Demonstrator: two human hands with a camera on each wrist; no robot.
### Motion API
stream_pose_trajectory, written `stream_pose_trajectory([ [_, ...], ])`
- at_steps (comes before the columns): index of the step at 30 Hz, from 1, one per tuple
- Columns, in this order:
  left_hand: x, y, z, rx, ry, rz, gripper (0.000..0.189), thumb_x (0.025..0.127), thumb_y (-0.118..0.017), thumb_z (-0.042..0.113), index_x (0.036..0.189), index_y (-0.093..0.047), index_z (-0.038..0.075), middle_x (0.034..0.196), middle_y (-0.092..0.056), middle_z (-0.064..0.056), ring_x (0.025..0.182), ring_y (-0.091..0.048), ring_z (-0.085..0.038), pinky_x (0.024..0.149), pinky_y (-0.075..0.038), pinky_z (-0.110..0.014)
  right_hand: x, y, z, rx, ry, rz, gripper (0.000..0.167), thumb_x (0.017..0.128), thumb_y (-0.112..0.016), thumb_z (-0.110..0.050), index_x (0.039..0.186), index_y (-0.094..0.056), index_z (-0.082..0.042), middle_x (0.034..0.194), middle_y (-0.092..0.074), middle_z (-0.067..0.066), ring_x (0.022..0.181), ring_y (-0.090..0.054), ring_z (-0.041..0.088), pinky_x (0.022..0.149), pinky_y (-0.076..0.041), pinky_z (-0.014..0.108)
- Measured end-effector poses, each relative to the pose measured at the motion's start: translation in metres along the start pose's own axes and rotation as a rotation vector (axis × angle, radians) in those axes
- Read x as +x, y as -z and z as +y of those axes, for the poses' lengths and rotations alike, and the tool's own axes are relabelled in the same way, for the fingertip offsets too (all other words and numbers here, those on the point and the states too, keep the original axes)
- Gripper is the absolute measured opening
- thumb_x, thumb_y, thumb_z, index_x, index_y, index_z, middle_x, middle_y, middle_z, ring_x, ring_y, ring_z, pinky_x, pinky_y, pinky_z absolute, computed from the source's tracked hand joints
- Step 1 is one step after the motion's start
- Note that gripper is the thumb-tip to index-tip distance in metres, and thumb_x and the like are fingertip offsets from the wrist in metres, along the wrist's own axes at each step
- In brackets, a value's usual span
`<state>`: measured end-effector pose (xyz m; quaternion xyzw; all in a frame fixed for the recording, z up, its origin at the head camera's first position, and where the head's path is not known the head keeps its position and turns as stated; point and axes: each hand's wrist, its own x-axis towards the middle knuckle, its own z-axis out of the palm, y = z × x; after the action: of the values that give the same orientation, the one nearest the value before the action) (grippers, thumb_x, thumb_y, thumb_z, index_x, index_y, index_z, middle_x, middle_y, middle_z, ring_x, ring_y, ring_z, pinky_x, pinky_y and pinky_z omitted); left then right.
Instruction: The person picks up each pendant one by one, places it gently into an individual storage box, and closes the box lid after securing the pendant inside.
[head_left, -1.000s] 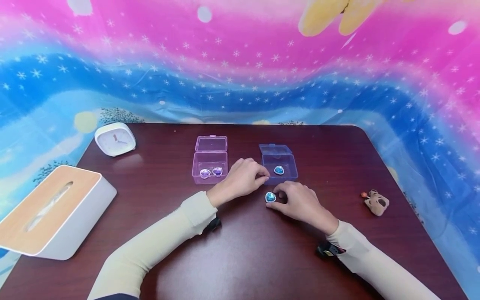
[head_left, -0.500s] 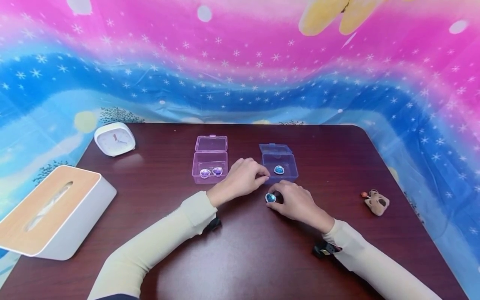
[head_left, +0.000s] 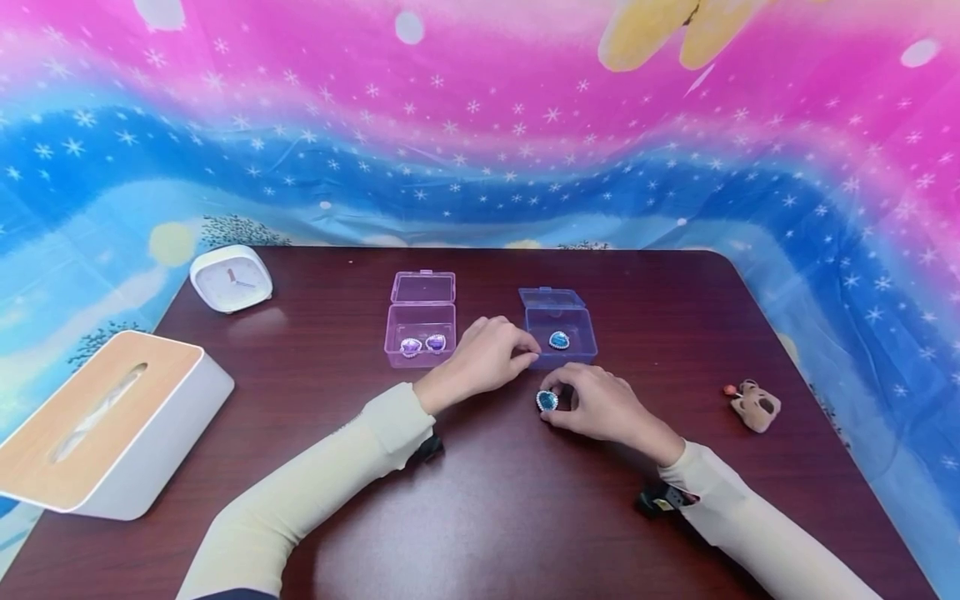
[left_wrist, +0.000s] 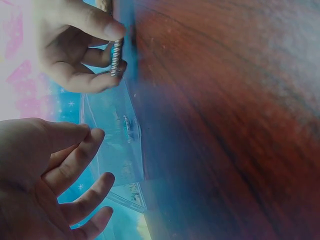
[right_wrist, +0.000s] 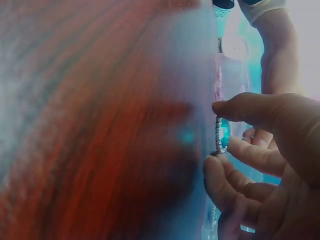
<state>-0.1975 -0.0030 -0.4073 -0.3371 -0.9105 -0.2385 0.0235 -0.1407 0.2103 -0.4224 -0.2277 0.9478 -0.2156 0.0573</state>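
Pinching: my right hand, fingertips and thumb on the rim of one teal heart-shaped gem with beaded silver edging, in front of an open translucent blue plastic box. Inside that blue box: one similar blue gem. At its left front corner: my left hand, thumb and forefinger tips together, other fingers loosely extended; contact with the box, cannot tell. Left of the blue box: one open translucent pink plastic box, two purple gems within.
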Motion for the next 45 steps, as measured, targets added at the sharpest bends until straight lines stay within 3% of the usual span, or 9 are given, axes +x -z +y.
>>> stream_pose_trajectory([
  [3, 0.000, 0.000, 0.000, 0.003, -0.001, 0.005, 0.016, 0.097, -0.071, 0.027, 0.108, -0.083, 0.020, 0.102, -0.081, 0.007, 0.096, -0.069, -0.018, 0.086, -0.053, -0.039, -0.001, 0.007, 0.002, 0.023, 0.035, 0.019, 0.026, 0.082, -0.086, -0.033, 0.103, -0.074, -0.025, 0.096, -0.069, -0.008, 0.071, -0.057, 0.006, 0.057, -0.046, 0.025],
  [7, 0.001, 0.000, 0.001, 0.012, 0.007, -0.003, 0.017, 0.097, -0.071, 0.027, 0.108, -0.082, 0.021, 0.102, -0.081, 0.007, 0.095, -0.069, -0.017, 0.085, -0.052, -0.038, -0.001, 0.020, 0.006, 0.137, 0.091, 0.038, 0.029, 0.082, -0.086, -0.023, 0.108, -0.074, -0.022, 0.096, -0.068, -0.006, 0.066, -0.057, 0.006, 0.059, -0.050, 0.023],
  [17, 0.001, -0.002, 0.001, 0.009, 0.000, -0.010, 0.017, 0.097, -0.072, 0.026, 0.108, -0.083, 0.020, 0.101, -0.081, 0.006, 0.093, -0.068, -0.017, 0.082, -0.052, -0.036, 0.011, 0.044, 0.023, 0.286, 0.162, 0.098, 0.031, 0.083, -0.086, -0.015, 0.111, -0.074, -0.020, 0.099, -0.070, -0.002, 0.078, -0.067, 0.011, 0.065, -0.058, 0.030],
  [30, 0.000, 0.000, 0.002, 0.006, 0.008, -0.017, 0.017, 0.097, -0.071, 0.026, 0.108, -0.082, 0.020, 0.101, -0.081, 0.007, 0.094, -0.068, -0.017, 0.084, -0.051, -0.038, 0.039, 0.057, 0.042, 0.247, 0.146, 0.163, 0.030, 0.085, -0.086, -0.022, 0.112, -0.075, -0.016, 0.100, -0.071, 0.000, 0.079, -0.066, 0.013, 0.067, -0.058, 0.035],
  [45, 0.001, 0.001, 0.000, 0.004, -0.004, -0.011, 0.016, 0.097, -0.072, 0.025, 0.108, -0.083, 0.020, 0.101, -0.081, 0.006, 0.095, -0.069, -0.019, 0.085, -0.052, -0.039, 0.058, 0.045, 0.058, 0.243, 0.177, 0.117, 0.028, 0.087, -0.084, -0.025, 0.113, -0.076, -0.017, 0.101, -0.073, 0.000, 0.083, -0.068, 0.012, 0.069, -0.058, 0.031],
])
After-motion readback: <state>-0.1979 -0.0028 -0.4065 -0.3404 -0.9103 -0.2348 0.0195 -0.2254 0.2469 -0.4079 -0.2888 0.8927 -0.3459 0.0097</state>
